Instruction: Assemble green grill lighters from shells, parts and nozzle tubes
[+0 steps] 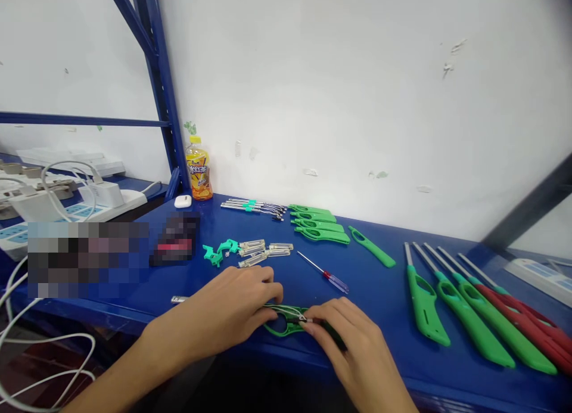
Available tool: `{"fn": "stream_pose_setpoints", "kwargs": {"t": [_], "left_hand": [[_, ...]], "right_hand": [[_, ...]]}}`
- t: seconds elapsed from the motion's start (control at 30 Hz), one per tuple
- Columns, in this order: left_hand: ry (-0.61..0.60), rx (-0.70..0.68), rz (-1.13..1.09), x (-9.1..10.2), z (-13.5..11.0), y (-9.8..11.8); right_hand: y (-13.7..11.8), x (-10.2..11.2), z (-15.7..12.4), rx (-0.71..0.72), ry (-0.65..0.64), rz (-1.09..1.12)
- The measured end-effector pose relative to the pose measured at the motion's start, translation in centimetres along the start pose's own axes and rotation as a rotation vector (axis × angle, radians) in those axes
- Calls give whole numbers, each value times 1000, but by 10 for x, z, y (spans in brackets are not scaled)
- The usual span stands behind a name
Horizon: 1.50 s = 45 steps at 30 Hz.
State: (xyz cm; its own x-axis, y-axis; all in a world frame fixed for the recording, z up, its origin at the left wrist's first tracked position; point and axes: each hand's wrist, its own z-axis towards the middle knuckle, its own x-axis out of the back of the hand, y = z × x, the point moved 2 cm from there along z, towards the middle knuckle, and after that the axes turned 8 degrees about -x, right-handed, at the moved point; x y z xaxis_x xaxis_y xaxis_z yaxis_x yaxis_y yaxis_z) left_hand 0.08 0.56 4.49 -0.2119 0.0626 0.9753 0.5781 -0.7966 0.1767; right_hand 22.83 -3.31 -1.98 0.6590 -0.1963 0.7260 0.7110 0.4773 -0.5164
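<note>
At the worktop's front edge (286,351), the left hand (248,294) curls tightly round a green lighter case (278,333); the right hand (348,329) pinches a small part (302,319). A screwdriver (329,277) lies behind; lighters (476,323) sit farther right.

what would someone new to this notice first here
The fan of green and red long-nosed lighters stands out most, lying on the right of the blue table. Next come the left hand and right hand near the table's front edge, at a green lighter casing with pale wires. At the back left, the yellow-capped drink bottle catches the eye near the white wall.
</note>
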Motion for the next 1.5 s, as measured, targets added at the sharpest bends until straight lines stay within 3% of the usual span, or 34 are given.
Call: {"fn": "stream_pose_setpoints", "kwargs": {"t": [0.27, 1.5], "left_hand": [[8, -43, 48, -11, 2, -9], [-39, -6, 19, -2, 3, -5]], "right_hand": [[-3, 2, 1, 4, 9, 3], [-1, 0, 0, -13, 3, 11]]}}
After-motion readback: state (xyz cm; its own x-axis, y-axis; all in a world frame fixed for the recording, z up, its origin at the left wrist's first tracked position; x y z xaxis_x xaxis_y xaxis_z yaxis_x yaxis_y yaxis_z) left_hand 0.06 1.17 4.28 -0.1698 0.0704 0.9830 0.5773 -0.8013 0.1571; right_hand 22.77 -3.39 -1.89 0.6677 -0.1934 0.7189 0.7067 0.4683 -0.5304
